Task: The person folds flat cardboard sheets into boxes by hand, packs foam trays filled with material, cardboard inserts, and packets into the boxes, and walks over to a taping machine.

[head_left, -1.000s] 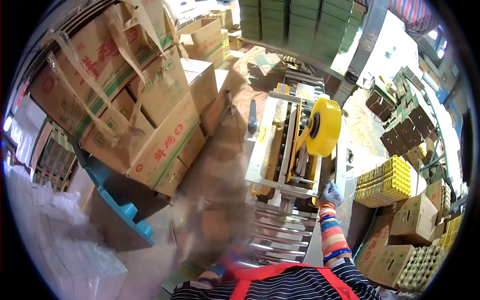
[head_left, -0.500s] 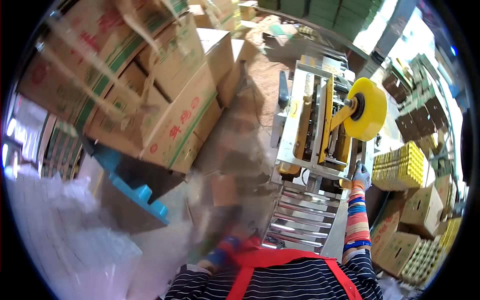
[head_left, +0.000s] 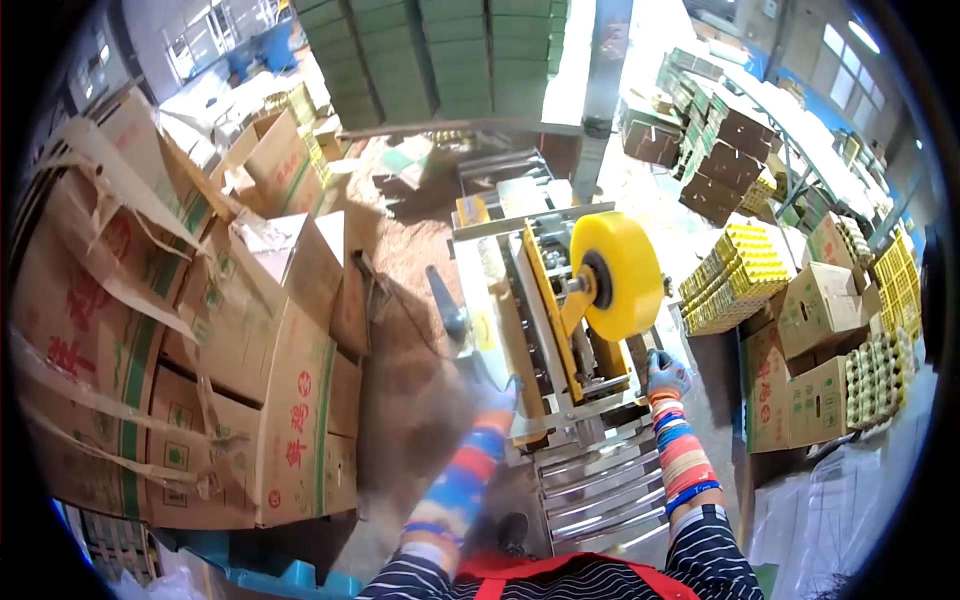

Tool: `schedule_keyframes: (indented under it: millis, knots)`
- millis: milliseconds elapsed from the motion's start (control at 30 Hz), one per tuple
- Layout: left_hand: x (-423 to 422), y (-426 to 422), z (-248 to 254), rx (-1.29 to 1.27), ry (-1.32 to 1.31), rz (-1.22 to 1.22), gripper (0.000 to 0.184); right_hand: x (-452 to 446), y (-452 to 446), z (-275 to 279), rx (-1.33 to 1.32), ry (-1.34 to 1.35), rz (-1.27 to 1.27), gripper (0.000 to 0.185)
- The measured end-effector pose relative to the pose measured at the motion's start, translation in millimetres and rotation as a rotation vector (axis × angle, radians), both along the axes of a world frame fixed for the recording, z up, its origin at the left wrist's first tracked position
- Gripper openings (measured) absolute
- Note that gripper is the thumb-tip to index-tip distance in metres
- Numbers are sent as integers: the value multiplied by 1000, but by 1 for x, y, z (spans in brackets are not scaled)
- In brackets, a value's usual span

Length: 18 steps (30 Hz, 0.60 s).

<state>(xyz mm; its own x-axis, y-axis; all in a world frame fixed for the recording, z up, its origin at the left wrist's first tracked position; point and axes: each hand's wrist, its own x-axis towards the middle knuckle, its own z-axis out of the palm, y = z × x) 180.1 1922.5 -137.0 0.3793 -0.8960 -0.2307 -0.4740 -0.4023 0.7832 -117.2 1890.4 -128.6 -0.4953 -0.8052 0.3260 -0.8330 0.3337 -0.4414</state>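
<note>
A carton-taping machine [head_left: 500, 330] with a large yellow tape roll [head_left: 618, 275] stands in front of me. My left hand [head_left: 496, 396], gloved and blurred by motion, is beside the machine's near left corner; its fingers are too smeared to read. My right hand [head_left: 668, 374], in a grey-blue glove, is at the machine's near right corner with its fingers curled, and what they grip there is hidden. Between my forearms, metal rollers [head_left: 600, 490] run from the machine toward my body.
Large printed cartons [head_left: 300, 400] are stacked at left, with loose tape strips hanging over them. Yellow egg trays [head_left: 735, 275] and open cartons [head_left: 815, 310] stand at right. Green stacked cartons [head_left: 430, 60] and a metal post [head_left: 600, 100] are behind the machine.
My left hand has come up from low beside my body to the machine's left side. My right hand stays at the right corner. The view has turned, and the machine appears further left than before.
</note>
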Motion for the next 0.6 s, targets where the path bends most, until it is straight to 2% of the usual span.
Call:
schedule_keyframes:
  millis: [33, 67, 133, 200, 267, 333, 500, 600]
  knots:
    - [-9, -4, -20, -177, -414, 32, 86, -4, 1, -4, -26, 22, 18, 21]
    - [-6, -6, -40, -255, -422, 20, 89, -7, -2, -9, -54, 42, 35, 20]
    - [-5, -4, -33, -181, -436, 4, 88, -4, -2, -10, 3, 62, -8, 22]
    - [-4, 0, -29, -207, -410, 27, 86, -1, -2, -7, 115, -33, -8, 26]
    - [-8, -7, -23, -197, -374, 22, 85, 1, 0, -8, 69, 112, -27, 27]
    - [-6, -3, -5, -119, -357, -19, 83, 3, 1, -3, 40, 39, -9, 28]
    - [-1, -5, -18, -164, -424, -33, 80, 4, 1, -4, -12, 33, 19, 26]
    - [-2, -5, -18, -204, -328, -30, 79, 3, 6, -13, -22, 78, 15, 27]
